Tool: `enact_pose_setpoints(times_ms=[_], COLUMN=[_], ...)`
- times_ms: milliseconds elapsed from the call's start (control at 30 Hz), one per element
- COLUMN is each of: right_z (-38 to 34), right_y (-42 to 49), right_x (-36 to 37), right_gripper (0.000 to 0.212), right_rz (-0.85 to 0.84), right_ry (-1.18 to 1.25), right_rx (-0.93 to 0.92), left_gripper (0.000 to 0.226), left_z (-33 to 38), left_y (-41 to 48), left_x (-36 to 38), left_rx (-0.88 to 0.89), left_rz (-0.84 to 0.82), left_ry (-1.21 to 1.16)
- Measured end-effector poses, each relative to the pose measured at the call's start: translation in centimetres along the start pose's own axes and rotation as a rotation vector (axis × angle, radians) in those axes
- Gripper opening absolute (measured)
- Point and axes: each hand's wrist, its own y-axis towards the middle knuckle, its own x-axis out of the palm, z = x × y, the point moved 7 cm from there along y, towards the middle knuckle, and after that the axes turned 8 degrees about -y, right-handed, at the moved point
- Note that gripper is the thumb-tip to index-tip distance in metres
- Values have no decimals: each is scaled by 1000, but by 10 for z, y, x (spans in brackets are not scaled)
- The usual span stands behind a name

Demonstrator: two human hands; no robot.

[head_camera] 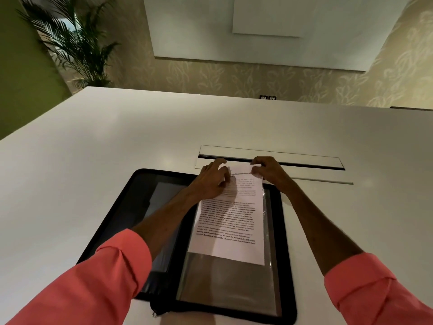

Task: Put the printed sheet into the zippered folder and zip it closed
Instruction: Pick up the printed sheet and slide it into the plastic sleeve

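The white printed sheet of paper with dense black text (230, 221) is laid at the centre of the frame, its long axis running from the lower middle up toward the far edge of the open black zippered folder (284, 233). Its upper end is held at both corners: the left hand (212, 181) is pressed flat on the upper left part with fingers spread, and the right hand (266, 168) is pinched shut on the upper right corner. Both hands are about equally near. The lower part of the sheet appears to sit inside a clear plastic sleeve (225, 285) on the folder's right half, so it is judged that the sheet must be slid down the frame, along its long axis. The folder is spread open on a white table (93, 148); a zipper pull (155, 314) is seen at its lower left edge, unzipped. A recessed cable slot (304, 164) lies just beyond the hands.
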Motion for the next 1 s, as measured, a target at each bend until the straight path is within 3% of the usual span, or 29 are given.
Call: enact_pose_setpoints(times_ms=[167, 500, 633, 700, 1000], right_z=[-16, -16, -10, -7, -5], right_y=[-5, -5, -9, -13, -26], right_x=[0, 10, 18, 22, 23], right_gripper=[27, 8, 34, 33, 17], right_rz=[-45, -143, -221, -261, -84], right_ry=[-123, -347, -415, -422, -441], right_rx=[-106, -163, -98, -94, -99], left_gripper=[21, 18, 13, 13, 19], left_z=[3, 7, 6, 6, 7], left_y=[3, 7, 5, 3, -3], left_x=[6, 10, 11, 13, 15], left_rx=[8, 24, 0, -4, -71], left_rz=[-58, -111, -101, -100, -156], left_ry=[31, 120, 91, 58, -43])
